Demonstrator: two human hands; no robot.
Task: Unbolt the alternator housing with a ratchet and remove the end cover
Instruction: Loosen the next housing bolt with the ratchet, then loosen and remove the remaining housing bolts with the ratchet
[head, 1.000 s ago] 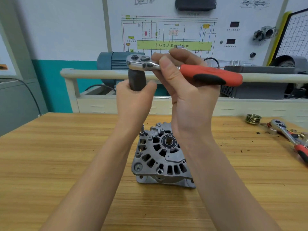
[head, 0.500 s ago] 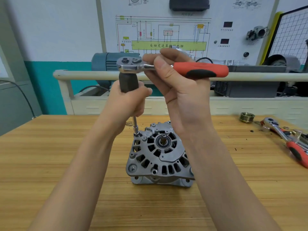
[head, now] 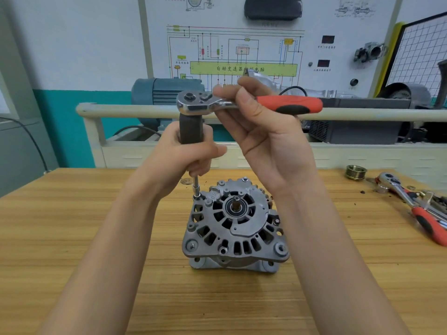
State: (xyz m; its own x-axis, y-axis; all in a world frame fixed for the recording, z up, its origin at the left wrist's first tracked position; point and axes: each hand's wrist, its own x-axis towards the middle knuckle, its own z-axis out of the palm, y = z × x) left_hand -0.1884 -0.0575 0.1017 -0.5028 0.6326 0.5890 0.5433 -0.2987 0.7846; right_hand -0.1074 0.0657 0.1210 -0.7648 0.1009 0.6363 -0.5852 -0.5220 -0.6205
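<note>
the alternator stands on the table at centre, end cover up. the left hand wraps its fingers round the dark driver grip, whose thin shaft meets a bolt at the cover's 10 o'clock. the right hand pinches the ratchet near its head, atop the grip, handle pointing to 3 o'clock.

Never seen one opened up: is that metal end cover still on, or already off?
Still on. The end cover sits flush on the alternator body, and the ratchet's socket stands on a corner bolt.
</note>
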